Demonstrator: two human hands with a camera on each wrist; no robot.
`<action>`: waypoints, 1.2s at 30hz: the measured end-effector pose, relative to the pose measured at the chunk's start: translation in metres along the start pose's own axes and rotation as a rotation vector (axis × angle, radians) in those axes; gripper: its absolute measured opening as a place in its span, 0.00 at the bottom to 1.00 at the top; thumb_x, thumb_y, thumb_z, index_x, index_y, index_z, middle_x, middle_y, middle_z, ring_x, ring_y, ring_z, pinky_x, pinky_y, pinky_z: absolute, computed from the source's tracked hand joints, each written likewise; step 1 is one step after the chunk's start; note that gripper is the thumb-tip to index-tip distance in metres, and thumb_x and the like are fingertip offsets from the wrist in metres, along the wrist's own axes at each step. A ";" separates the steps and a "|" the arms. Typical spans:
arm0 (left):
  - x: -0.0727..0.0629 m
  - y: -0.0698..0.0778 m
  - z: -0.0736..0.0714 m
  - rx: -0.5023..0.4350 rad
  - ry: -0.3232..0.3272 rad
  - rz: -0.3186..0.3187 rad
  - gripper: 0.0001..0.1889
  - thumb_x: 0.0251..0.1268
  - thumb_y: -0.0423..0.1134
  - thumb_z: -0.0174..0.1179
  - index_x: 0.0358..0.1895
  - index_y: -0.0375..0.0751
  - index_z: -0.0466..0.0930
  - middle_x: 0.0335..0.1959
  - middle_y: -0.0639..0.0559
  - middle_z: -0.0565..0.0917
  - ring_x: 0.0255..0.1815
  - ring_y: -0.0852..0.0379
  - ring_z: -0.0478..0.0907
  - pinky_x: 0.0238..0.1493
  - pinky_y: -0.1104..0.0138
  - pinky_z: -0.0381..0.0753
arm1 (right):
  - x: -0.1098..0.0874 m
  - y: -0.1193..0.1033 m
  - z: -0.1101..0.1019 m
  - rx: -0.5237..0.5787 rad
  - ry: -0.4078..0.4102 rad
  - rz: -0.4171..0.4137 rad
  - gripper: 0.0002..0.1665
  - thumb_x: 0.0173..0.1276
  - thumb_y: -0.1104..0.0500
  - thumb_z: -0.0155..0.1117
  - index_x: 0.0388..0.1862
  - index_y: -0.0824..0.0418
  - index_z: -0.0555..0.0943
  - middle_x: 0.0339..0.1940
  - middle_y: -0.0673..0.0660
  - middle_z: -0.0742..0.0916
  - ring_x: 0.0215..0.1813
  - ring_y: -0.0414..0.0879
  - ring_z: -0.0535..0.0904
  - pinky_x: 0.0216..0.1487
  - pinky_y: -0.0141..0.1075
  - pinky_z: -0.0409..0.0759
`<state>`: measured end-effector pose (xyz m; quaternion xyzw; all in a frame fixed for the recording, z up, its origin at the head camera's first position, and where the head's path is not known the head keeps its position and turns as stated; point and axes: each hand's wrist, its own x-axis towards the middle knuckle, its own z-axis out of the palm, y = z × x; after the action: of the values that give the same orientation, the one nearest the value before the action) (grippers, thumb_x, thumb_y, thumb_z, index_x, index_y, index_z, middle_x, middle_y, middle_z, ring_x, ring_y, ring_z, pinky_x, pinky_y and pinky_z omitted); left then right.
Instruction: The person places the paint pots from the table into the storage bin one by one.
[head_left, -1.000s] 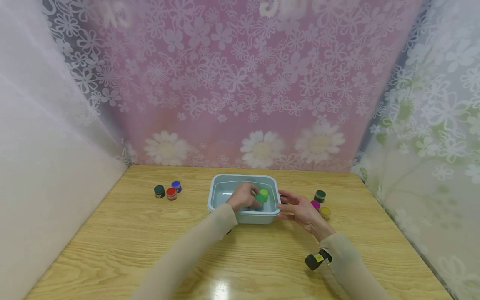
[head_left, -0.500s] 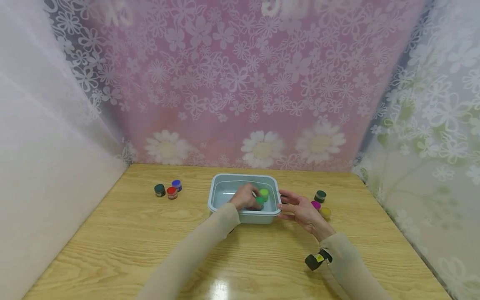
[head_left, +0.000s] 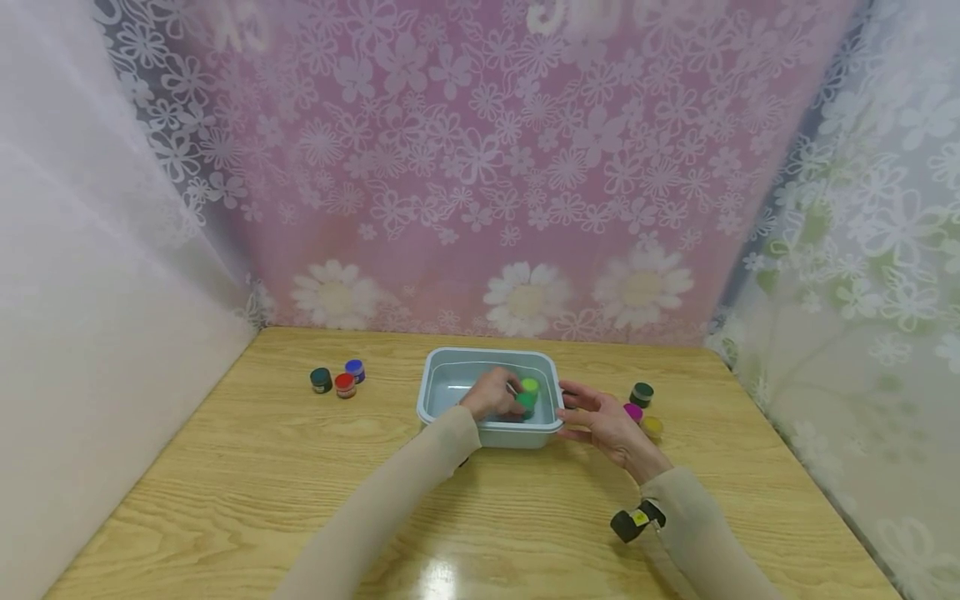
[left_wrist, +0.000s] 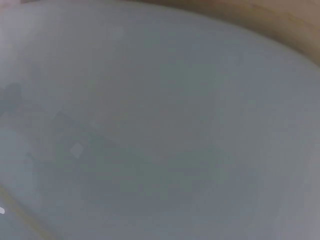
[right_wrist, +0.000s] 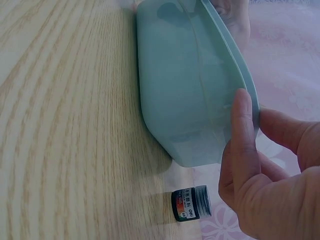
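Note:
My left hand (head_left: 492,394) reaches inside a pale blue plastic tub (head_left: 442,356) in the head view. Its fingers grip a green-topped paint jar (head_left: 527,402), partly covered by them. A lime-green paint jar (head_left: 530,385) stands right behind it in the tub. At the tub's right end, my right hand (head_left: 611,427) holds the rim between thumb and fingers. The right wrist view shows those fingers (right_wrist: 243,120) against the tub's wall (right_wrist: 170,75). Only blurred tub surface (left_wrist: 160,120) fills the left wrist view.
Left of the tub sit dark green (head_left: 321,381), red (head_left: 345,385) and blue (head_left: 355,371) paint jars. Beyond my right hand are dark green (head_left: 641,394), magenta (head_left: 633,412) and yellow (head_left: 652,428) ones. A floral curtain (head_left: 465,208) hangs behind the wooden table (head_left: 225,467).
The green-topped jar in my left hand has shifted slightly to the right within the tub, close to the lime-green one. My right hand has stayed at the rim.

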<state>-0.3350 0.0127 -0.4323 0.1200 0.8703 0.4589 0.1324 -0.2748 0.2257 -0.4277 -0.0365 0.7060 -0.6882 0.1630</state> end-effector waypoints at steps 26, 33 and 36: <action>0.003 -0.004 -0.008 -0.127 -0.062 0.086 0.17 0.54 0.21 0.65 0.50 0.24 0.81 0.40 0.39 0.84 0.35 0.51 0.83 0.40 0.62 0.88 | 0.001 0.001 -0.002 0.013 0.005 0.001 0.40 0.70 0.65 0.62 0.77 0.63 0.57 0.71 0.71 0.68 0.58 0.51 0.80 0.56 0.44 0.84; -0.002 -0.017 -0.030 -0.229 -0.134 0.137 0.17 0.65 0.28 0.61 0.56 0.26 0.78 0.45 0.38 0.83 0.42 0.46 0.85 0.48 0.53 0.87 | 0.001 0.002 -0.002 0.024 0.012 0.008 0.40 0.70 0.66 0.61 0.77 0.62 0.58 0.72 0.70 0.67 0.58 0.51 0.79 0.54 0.42 0.85; -0.007 -0.020 -0.043 -0.272 -0.153 0.149 0.18 0.67 0.31 0.61 0.58 0.27 0.76 0.49 0.35 0.83 0.47 0.40 0.84 0.50 0.51 0.85 | 0.001 0.001 -0.002 0.018 0.004 -0.003 0.40 0.71 0.66 0.61 0.78 0.62 0.57 0.73 0.70 0.66 0.60 0.53 0.78 0.52 0.39 0.85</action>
<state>-0.3445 -0.0341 -0.4248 0.2000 0.7763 0.5704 0.1790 -0.2759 0.2276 -0.4288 -0.0351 0.7002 -0.6947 0.1609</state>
